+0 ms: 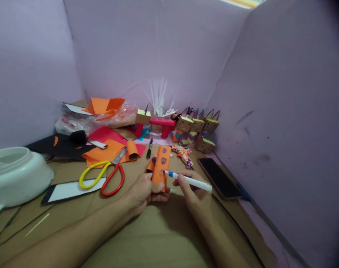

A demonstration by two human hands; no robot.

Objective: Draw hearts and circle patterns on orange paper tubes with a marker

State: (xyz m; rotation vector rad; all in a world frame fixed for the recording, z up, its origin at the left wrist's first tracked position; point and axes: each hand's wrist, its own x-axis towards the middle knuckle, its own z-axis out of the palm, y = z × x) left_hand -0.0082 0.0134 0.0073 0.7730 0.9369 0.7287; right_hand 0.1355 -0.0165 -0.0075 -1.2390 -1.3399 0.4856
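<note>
My left hand (147, 191) grips the lower end of an orange paper-covered tube (160, 163), thumb on its front. Several dark purple spots run down the tube's face. A second, short orange piece shows partly behind it on the left. In my right hand (193, 191) is a white marker (192, 181) with a blue collar, its tip at the lowest spot on the tube. Beyond the tube lies a black pen (149, 149). Left of it are scissors (113, 169) with one yellow and one red handle, and an orange paper roll (132, 150).
Box-headed cardboard animals (199, 126) stand at the back right, near a pink-bodied one (164, 122). A phone (219, 178) with a cable lies right. Orange paper sheets (102, 149) are spread at left, behind a white pot-like container (18, 176). Lilac walls (164, 48) enclose the cardboard-covered surface.
</note>
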